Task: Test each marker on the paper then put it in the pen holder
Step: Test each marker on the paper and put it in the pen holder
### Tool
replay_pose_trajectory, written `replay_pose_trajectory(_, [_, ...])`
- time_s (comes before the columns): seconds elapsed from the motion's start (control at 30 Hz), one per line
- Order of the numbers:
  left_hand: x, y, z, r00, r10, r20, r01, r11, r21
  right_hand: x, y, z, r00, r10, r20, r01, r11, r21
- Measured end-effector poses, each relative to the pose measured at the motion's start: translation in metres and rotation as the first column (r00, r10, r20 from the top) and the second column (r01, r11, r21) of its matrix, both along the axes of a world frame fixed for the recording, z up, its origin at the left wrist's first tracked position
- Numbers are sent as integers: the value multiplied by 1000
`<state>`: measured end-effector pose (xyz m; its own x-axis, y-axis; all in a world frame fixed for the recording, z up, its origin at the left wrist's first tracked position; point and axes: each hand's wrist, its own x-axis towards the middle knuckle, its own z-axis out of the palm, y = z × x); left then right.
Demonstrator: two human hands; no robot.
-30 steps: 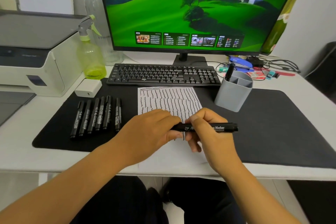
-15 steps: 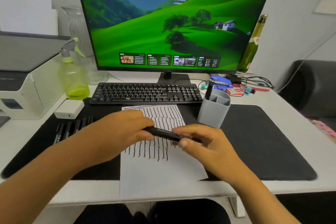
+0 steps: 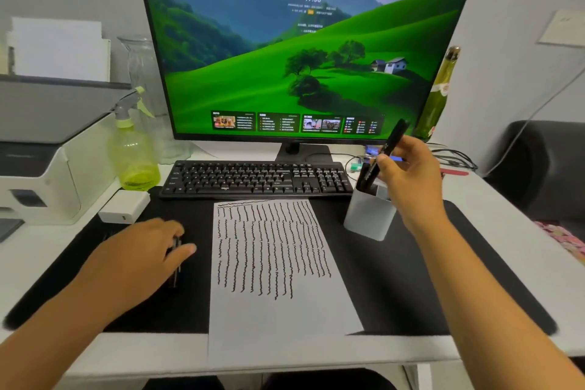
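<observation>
Now I'd keep the marker [image 3: 394, 139] tilted as it is and lower it into an open compartment of the pen holder [image 3: 368, 218], right of centre, clear of the dark marker already in it. My right hand [image 3: 408, 174] pinches its black barrel, capped end up. My left hand [image 3: 142, 250], lower left, lies over the remaining markers [image 3: 175, 266]; I cannot tell whether its fingers grip one. The paper [image 3: 275, 263] sits centre, covered in wavy strokes.
</observation>
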<state>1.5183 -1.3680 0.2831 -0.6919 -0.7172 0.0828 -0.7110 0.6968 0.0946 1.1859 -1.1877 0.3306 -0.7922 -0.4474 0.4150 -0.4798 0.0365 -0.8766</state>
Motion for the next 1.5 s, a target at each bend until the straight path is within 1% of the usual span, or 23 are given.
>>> replay_pose_trajectory(0.07, [7,-4,-14,998,54,36,-54,999,6,-4,-10,-5,998,-51,-33,52,999,9])
replay_pose_trajectory(0.2, [11,-2,-34,992,129,12,-129,992,-4,-8,-21,-18,985,-105,-138,118,989,91])
replay_pose_trajectory(0.33, [10,-3,-41,987,157,-23,-157,987,-38,-11,-22,-26,977,-131,-169,154,980,130])
replay_pose_trajectory(0.4, [8,-3,-42,988,156,-17,-157,986,-53,-10,-21,-31,976,-130,-176,163,967,194])
replay_pose_trajectory(0.47, [5,-1,-42,987,160,-8,-160,985,-69,-8,-21,-38,968,-128,-216,193,929,315])
replay_pose_trajectory(0.53, [-1,0,-42,985,175,12,-174,983,-64,-5,-22,-43,934,-149,-325,285,860,424])
replay_pose_trajectory(0.6, [-5,1,-43,980,195,48,-193,980,-49,0,-22,-46,896,-168,-412,367,802,470])
replay_pose_trajectory(0.73, [-10,3,-43,967,232,109,-229,972,-44,4,-21,-52,837,-212,-505,473,744,472])
replay_pose_trajectory(0.8, [-12,2,-42,965,244,95,-244,970,-7,4,-19,-53,822,-201,-532,491,723,486])
replay_pose_trajectory(0.9, [-11,3,-40,973,233,-13,-232,972,47,8,-16,-51,798,-204,-567,512,726,459])
replay_pose_trajectory(0.97, [-9,5,-39,973,191,-133,-184,981,60,20,-12,-50,775,-313,-549,531,794,297])
replay_pose_trajectory(1.0, [-9,8,-38,966,165,-198,-156,986,63,32,-9,-49,778,-363,-514,515,835,190])
replay_pose_trajectory(1.03, [-10,11,-35,955,136,-265,-124,990,62,47,-6,-50,808,-362,-465,454,886,100])
replay_pose_trajectory(1.07, [-11,17,-33,936,102,-337,-87,994,60,65,-3,-52,866,-297,-404,342,939,44])
replay_pose_trajectory(1.1, [-14,25,-30,909,69,-410,-48,997,61,85,-2,-55,929,-175,-327,197,980,36])
replay_pose_trajectory(1.13, [-17,34,-27,877,43,-478,-12,998,67,105,-2,-57,974,-19,-226,38,996,77])
replay_pose_trajectory(1.17, [-20,45,-25,848,27,-529,14,997,74,123,-3,-61,986,141,-93,-128,982,139])
replay_pose_trajectory(1.2, [-24,57,-24,829,19,-559,27,997,74,139,-4,-64,956,286,65,-294,937,191])
replay_pose_trajectory(1.27, [-30,78,-25,829,-21,-559,39,999,21,162,-8,-68,815,480,326,-553,813,185])
replay_pose_trajectory(1.3, [-33,88,-25,839,-62,-540,57,998,-25,169,-10,-71,757,526,388,-612,778,140])
replay_pose_trajectory(1.33, [-35,95,-26,851,-113,-513,90,993,-69,173,-10,-71,735,539,412,-626,772,108])
replay_pose_trajectory(1.4, [-36,104,-26,859,-208,-467,172,978,-119,174,-7,-71,733,534,422,-611,789,65])
replay_pose_trajectory(1.5, [-27,97,-23,827,-241,-509,226,970,-92,166,-1,-68,718,555,420,-629,775,51])
